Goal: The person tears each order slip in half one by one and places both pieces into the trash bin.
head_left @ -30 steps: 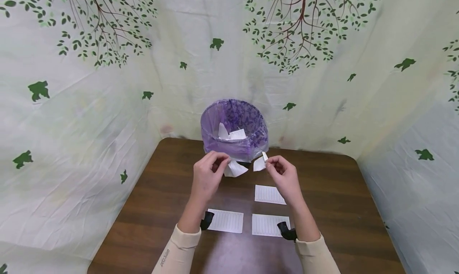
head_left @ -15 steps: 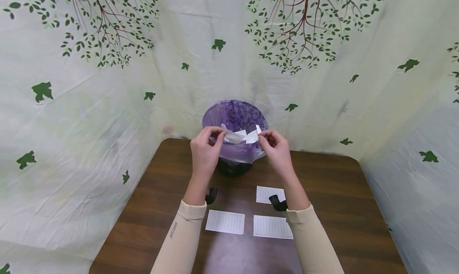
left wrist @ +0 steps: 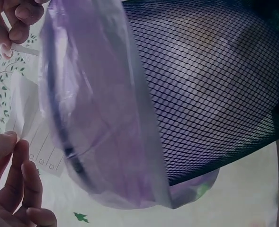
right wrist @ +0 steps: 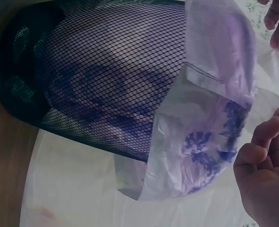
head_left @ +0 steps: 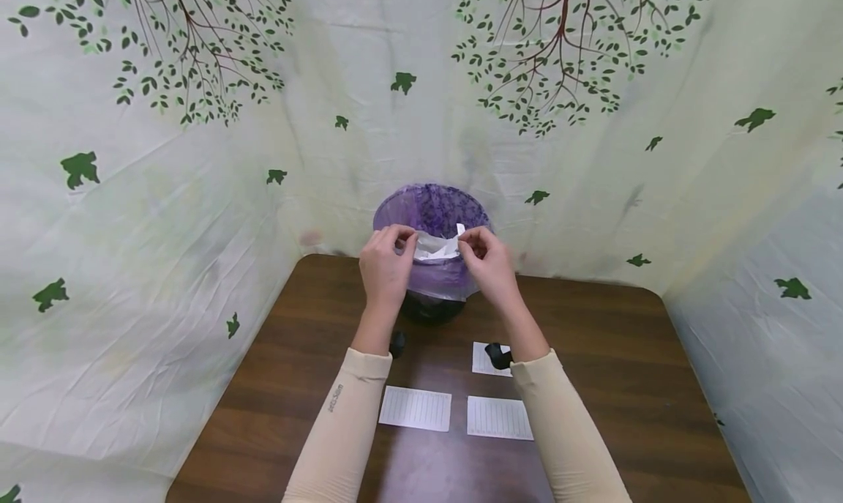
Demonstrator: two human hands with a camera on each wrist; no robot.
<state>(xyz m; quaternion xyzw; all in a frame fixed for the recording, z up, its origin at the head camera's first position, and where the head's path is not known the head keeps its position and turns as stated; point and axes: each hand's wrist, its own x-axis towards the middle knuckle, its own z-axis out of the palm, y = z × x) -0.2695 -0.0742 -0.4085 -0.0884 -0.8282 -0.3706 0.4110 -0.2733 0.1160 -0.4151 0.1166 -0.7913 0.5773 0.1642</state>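
At the mouth of the wastebasket, my left hand (head_left: 387, 263) pinches a piece of white paper (head_left: 428, 245) between thumb and fingers. The left wrist view shows lines and small boxes printed on that paper (left wrist: 37, 137). My right hand (head_left: 489, 263) pinches another paper piece (head_left: 460, 230), seen partly behind the fingers in the right wrist view (right wrist: 267, 101). Both pieces overlap the opening in the head view. The wastebasket (right wrist: 115, 71) is black mesh, lined with a purple flowered plastic bag (head_left: 440, 276) folded over its rim.
Three lined white cards lie on the brown wooden table (head_left: 276, 386): one front left (head_left: 415, 408), one front right (head_left: 499, 418), one behind it (head_left: 484, 358) partly covered by the right wrist. A leaf-printed cloth (head_left: 329, 195) hangs around the table.
Both hands have moved forward from over the table to the wastebasket's mouth, carrying their paper pieces, and have drawn closer together. The cards on the table have stayed put.
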